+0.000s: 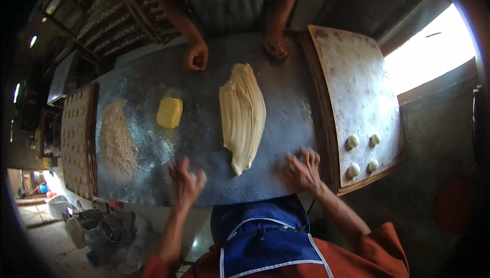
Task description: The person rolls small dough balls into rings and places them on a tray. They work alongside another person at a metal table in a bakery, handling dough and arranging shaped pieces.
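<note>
Your apron (270, 250): strong blue, white trim lines. Your sleeve (383, 250): rust orange-red. Table (291, 99): dark slate grey, bluish sheen, whitish smears around the flour (119, 140), itself pale pinkish beige. Dough (242, 114): cream, streaked lengthwise with light and shadow lines. The yellow block (170, 112) is the brightest yellow you've got. Board (352, 84) on your right: off-white to pale grey, brownish blotches, brown edge; balls (353, 141) on it creamy white. Tray (92, 145) on your left: tan, brown edge, dotted in rows with pale beige rounds (81, 164). Shirt (227, 7) opposite you: grey, darker lettering. Window (434, 48): blown-out white.
</note>
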`<state>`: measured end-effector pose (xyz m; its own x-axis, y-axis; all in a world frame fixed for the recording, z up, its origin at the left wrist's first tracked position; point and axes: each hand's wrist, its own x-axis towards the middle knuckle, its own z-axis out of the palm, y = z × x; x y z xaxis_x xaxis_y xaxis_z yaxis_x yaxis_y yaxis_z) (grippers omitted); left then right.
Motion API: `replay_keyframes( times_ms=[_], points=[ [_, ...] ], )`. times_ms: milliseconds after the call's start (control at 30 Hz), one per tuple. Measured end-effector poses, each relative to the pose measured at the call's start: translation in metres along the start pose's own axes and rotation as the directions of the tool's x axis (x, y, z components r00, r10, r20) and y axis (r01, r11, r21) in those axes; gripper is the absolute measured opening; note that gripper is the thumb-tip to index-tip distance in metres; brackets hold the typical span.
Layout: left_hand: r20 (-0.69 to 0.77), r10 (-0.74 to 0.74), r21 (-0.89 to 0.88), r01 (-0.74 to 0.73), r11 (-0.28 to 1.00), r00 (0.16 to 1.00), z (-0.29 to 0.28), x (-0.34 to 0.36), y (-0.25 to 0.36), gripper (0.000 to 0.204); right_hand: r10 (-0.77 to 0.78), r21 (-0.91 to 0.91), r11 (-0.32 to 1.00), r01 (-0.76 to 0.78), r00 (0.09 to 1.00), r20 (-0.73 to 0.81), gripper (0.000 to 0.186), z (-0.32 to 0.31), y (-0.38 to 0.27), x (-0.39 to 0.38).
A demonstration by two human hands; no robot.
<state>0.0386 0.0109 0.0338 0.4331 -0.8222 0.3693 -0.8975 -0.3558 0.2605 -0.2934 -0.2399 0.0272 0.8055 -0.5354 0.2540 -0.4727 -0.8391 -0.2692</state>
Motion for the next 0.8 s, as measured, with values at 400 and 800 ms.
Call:
replay_keyframes(
  times_ms=[400, 800],
  points=[
    [0.060, -0.360, -0.338, 0.358, 0.871, 0.931, 0.043, 0.055, 0.020, 0.030, 0.146, 0.053, 0.987, -0.152, 0.982, 0.117, 0.060, 0.013, 0.031, 0.046],
    [-0.023, -0.338, -0.392, 0.303, 0.869, 0.941, 0.060, 0.046, 0.034, 0.027, 0.144, 0.112, 0.983, -0.148, 0.989, 0.047, 0.039, 0.031, -0.018, 0.069]
  ],
)
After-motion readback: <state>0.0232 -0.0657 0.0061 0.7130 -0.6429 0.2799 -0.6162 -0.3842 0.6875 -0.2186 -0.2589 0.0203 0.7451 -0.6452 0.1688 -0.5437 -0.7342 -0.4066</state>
